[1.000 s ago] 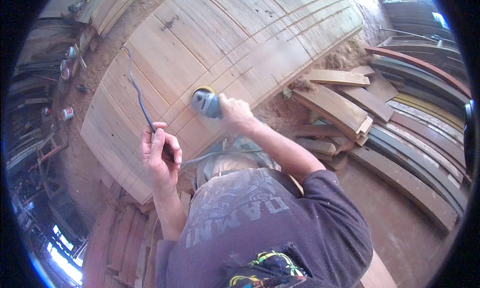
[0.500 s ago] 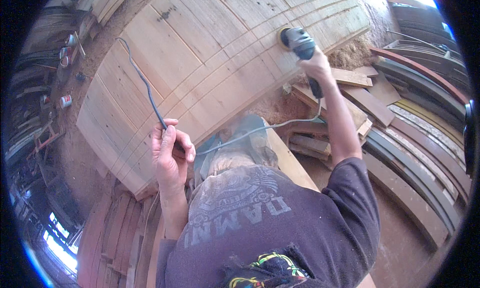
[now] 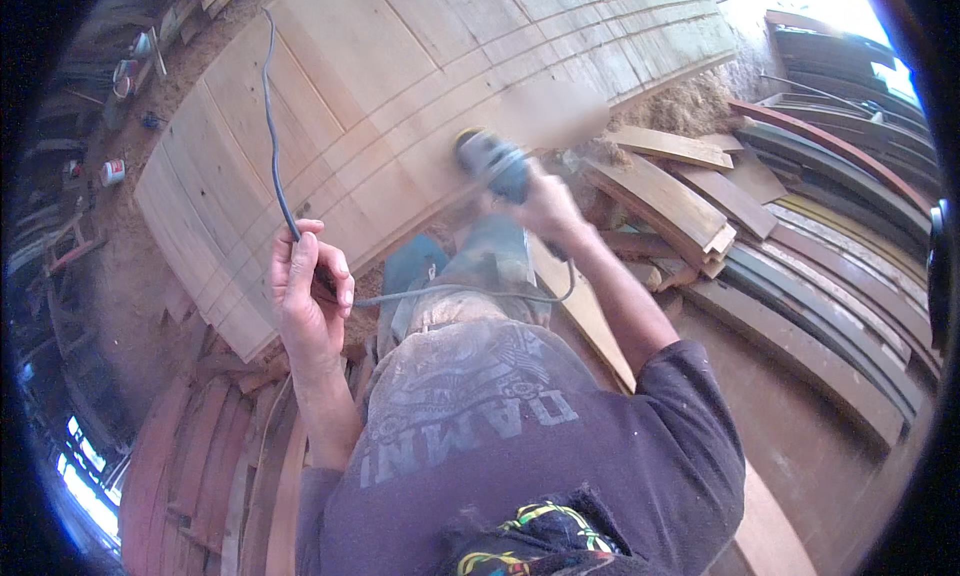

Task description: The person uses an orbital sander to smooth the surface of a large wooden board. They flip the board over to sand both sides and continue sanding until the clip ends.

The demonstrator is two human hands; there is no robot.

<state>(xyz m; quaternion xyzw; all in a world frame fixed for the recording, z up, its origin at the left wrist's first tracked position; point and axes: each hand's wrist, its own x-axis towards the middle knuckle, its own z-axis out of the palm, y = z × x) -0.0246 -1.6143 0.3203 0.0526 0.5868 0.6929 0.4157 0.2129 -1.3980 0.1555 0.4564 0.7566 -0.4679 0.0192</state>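
My right hand (image 3: 548,208) is wrapped round the body of an angle sander (image 3: 497,166), smeared by motion. Its yellow-edged disc lies against the near part of a large panel of pale wooden planks (image 3: 390,126), which is crossed by long curved lines. My left hand (image 3: 313,281) is raised at the panel's near left edge, pinching a dark power cord (image 3: 273,126) between thumb and fingers. From there the cord's far end reaches up over the planks. A grey stretch of cord (image 3: 450,290) runs from the left hand across my body to the sander.
Loose boards (image 3: 660,211) lie beyond my right arm, beside long stacked planks (image 3: 820,316). Sawdust (image 3: 680,106) is heaped along the panel's right edge. Reddish boards (image 3: 200,456) are stacked at lower left. A small white tub (image 3: 113,172) stands on the dusty ground at left.
My right hand has drawn the sander left and nearer to me across the panel. My left hand has shifted slightly left, still pinching the cord. The view has shifted a little too.
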